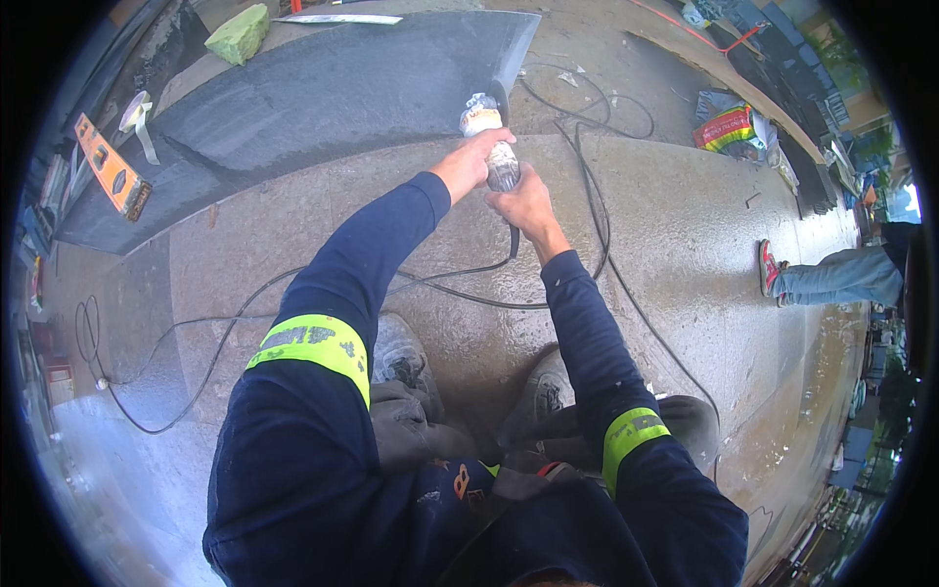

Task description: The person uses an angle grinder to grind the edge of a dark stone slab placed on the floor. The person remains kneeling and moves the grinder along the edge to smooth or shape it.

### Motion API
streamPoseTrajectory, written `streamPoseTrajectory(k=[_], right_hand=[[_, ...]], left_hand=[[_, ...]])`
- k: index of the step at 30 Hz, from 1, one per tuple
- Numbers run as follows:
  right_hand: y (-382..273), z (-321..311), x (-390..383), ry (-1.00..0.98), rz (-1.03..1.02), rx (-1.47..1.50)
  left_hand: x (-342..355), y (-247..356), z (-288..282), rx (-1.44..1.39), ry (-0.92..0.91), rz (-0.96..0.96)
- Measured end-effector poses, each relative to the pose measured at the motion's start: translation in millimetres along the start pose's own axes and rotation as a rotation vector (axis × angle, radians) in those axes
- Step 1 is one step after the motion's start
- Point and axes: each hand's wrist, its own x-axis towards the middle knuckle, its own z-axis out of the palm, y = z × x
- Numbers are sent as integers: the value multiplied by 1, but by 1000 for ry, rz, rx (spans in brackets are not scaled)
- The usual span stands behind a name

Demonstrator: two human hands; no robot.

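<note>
Both my hands grip a dust-covered corded angle grinder (489,121) in front of me, at the right end of a long, dark grey slab (323,98). My left hand (468,164) is closed around the upper part of the tool's body. My right hand (523,207) is wrapped round its lower end, where a black cord (514,245) leaves it and trails over the floor. The working end of the tool is partly hidden and lies at the slab's edge.
An orange spirit level (110,166), a tape roll (137,112) and a green block (237,35) are around the slab's left side. Cables (626,279) cross the concrete floor (704,342). A colourful bag (724,130) lies at upper right. Another person's legs (831,279) are at the right.
</note>
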Motion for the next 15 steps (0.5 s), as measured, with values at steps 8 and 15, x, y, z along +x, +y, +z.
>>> streamPoseTrajectory(k=[8,15], right_hand=[[7,8,0,24,-16,-7],[14,19,14,-1,7,-20]], left_hand=[[2,-6,-8,58,-1,39],[0,-15,-30,62,-218,226]])
